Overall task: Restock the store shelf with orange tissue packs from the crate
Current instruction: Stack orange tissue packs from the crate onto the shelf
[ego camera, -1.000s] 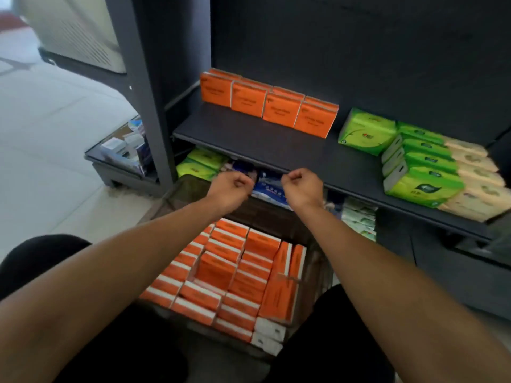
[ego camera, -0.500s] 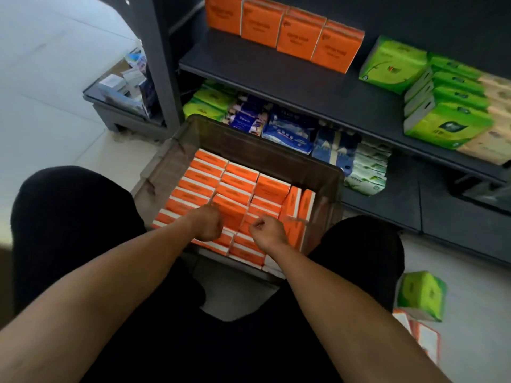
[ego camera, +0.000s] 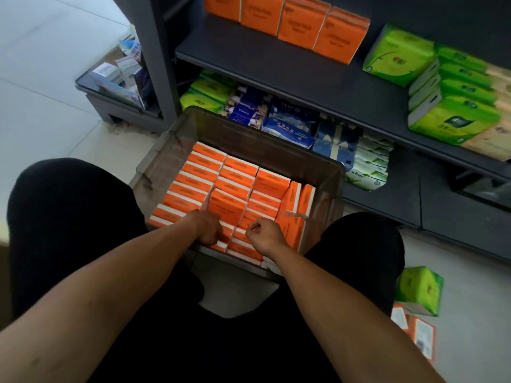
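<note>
A dark see-through crate (ego camera: pixel 265 139) stands on the floor between my knees, filled with rows of orange tissue packs (ego camera: pixel 235 175). My left hand (ego camera: pixel 207 228) is down on the packs in the near rows, its fingers bent onto one pack; whether they grip it is hidden. My right hand (ego camera: pixel 264 233) hovers just beside it over the crate's near right part, curled into a fist and holding nothing. On the dark shelf (ego camera: pixel 276 70) above, several orange packs (ego camera: pixel 301 20) stand in a row at the back.
Green tissue packs (ego camera: pixel 453 106) fill the shelf's right side. Blue and green packs (ego camera: pixel 290 125) crowd the lower shelf behind the crate. A green pack (ego camera: pixel 419 288) and flat orange packs (ego camera: pixel 423 338) lie on the floor at right. A low stand (ego camera: pixel 116 78) with goods sits left.
Both hands dropped from near the shelf edge into the crate as my view tilted down. The left hand has since lowered onto the near packs; the right stays a fist.
</note>
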Motion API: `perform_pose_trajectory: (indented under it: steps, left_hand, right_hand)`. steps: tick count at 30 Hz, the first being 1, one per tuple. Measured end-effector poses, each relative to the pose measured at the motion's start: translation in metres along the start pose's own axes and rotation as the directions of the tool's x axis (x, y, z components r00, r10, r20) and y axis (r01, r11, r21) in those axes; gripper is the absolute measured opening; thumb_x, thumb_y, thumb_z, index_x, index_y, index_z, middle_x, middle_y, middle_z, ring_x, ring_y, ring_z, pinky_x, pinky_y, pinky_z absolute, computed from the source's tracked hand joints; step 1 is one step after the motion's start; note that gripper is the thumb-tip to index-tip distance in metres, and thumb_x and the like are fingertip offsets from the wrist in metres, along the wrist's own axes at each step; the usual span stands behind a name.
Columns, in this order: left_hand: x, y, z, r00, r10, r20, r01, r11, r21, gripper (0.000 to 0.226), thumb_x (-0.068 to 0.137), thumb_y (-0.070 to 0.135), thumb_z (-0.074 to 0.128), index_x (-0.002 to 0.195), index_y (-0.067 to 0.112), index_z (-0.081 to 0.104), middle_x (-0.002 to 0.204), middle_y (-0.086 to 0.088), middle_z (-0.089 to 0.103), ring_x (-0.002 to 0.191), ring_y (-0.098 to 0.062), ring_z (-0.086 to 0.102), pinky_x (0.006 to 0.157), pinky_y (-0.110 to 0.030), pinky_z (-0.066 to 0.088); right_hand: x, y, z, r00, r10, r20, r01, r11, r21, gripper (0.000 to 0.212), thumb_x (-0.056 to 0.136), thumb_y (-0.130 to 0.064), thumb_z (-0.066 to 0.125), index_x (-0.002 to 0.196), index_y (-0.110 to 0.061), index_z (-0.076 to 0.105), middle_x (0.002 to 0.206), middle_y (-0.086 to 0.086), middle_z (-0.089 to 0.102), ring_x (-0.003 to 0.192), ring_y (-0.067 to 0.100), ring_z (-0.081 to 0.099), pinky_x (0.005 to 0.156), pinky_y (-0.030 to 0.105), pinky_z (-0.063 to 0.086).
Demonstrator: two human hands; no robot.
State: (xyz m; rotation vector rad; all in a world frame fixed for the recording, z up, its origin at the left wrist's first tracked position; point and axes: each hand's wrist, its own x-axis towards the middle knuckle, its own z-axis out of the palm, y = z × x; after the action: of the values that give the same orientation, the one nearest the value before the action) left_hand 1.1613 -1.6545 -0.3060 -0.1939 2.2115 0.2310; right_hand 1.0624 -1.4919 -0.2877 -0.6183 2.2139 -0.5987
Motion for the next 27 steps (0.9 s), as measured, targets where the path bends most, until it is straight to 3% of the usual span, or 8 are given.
perform_pose_trajectory:
  steps: [7, 10, 13, 16, 19, 23, 27]
  left_hand:
    - [0.0, 0.003, 0.0, 0.943, -0.06, -0.327, 0.049, 0.998, -0.043, 0.034, 0.095, 0.038, 0.056, 0.128, 0.039, 0.051, 0.132, -0.003, 0.052, 0.122, -0.026, 0.05, 0.106, -0.046, 0.039]
    - [-0.006, 0.002, -0.006, 0.916, -0.123, -0.383, 0.059, 0.983, -0.174, 0.035, 0.092, 0.032, 0.062, 0.124, 0.036, 0.048, 0.133, -0.005, 0.047, 0.118, -0.026, 0.053, 0.102, -0.042, 0.045]
    - [-0.013, 0.0, -0.014, 0.873, -0.158, -0.462, -0.025, 0.931, -0.364, 0.032, 0.09, 0.027, 0.065, 0.116, 0.033, 0.046, 0.124, -0.007, 0.051, 0.104, -0.024, 0.057, 0.09, -0.037, 0.052]
    - [-0.016, 0.001, -0.025, 0.83, -0.221, -0.512, -0.177, 0.766, -0.618, 0.03, 0.091, 0.018, 0.06, 0.111, 0.028, 0.041, 0.117, -0.01, 0.056, 0.097, -0.023, 0.06, 0.08, -0.036, 0.053]
    - [-0.021, 0.008, -0.038, 0.826, -0.307, -0.472, -0.29, 0.487, -0.824, 0.03, 0.094, 0.011, 0.055, 0.117, 0.024, 0.04, 0.107, -0.008, 0.058, 0.088, -0.02, 0.061, 0.07, -0.032, 0.053]
    - [-0.023, 0.011, -0.048, 0.806, -0.407, -0.43, -0.376, 0.211, -0.903, 0.026, 0.091, 0.009, 0.057, 0.107, 0.029, 0.055, 0.103, -0.009, 0.063, 0.085, -0.02, 0.063, 0.072, -0.033, 0.053]
    - [-0.028, 0.006, -0.056, 0.794, -0.452, -0.406, -0.437, 0.039, -0.898, 0.032, 0.084, 0.01, 0.067, 0.108, 0.032, 0.066, 0.103, -0.008, 0.068, 0.094, -0.023, 0.067, 0.08, -0.035, 0.055]
  right_hand:
    - [-0.002, 0.001, -0.001, 0.999, 0.049, 0.013, -0.049, 0.998, 0.025, 0.012, 0.09, -0.024, 0.063, 0.1, -0.021, 0.068, 0.107, 0.002, 0.067, 0.101, 0.02, 0.062, 0.092, 0.03, 0.05]
    - [-0.003, 0.0, -0.002, 0.998, 0.06, 0.012, -0.06, 0.997, 0.045, 0.014, 0.09, -0.024, 0.063, 0.102, -0.02, 0.068, 0.109, 0.003, 0.067, 0.103, 0.021, 0.062, 0.092, 0.029, 0.05]
    - [-0.006, -0.002, -0.006, 0.997, 0.075, -0.004, -0.074, 0.993, 0.092, 0.015, 0.09, -0.023, 0.063, 0.105, -0.022, 0.064, 0.112, 0.004, 0.066, 0.103, 0.021, 0.061, 0.089, 0.027, 0.049]
    - [-0.008, -0.004, -0.01, 0.995, 0.088, -0.038, -0.08, 0.983, 0.166, 0.028, 0.091, -0.026, 0.064, 0.118, -0.021, 0.058, 0.117, 0.004, 0.064, 0.106, 0.021, 0.06, 0.089, 0.027, 0.048]
    - [-0.01, -0.008, -0.013, 0.992, 0.111, -0.057, -0.087, 0.94, 0.331, 0.055, 0.09, -0.032, 0.067, 0.139, -0.026, 0.042, 0.128, 0.004, 0.061, 0.115, 0.022, 0.059, 0.098, 0.032, 0.048]
    - [-0.01, -0.016, -0.02, 0.988, 0.12, -0.1, -0.057, 0.873, 0.485, 0.082, 0.089, -0.026, 0.069, 0.154, -0.031, 0.021, 0.141, 0.004, 0.05, 0.126, 0.025, 0.053, 0.103, 0.037, 0.045]
    - [-0.009, -0.021, -0.025, 0.992, 0.065, -0.107, 0.006, 0.83, 0.558, 0.081, 0.084, -0.021, 0.076, 0.151, -0.03, 0.032, 0.143, 0.001, 0.048, 0.13, 0.021, 0.049, 0.109, 0.039, 0.042]
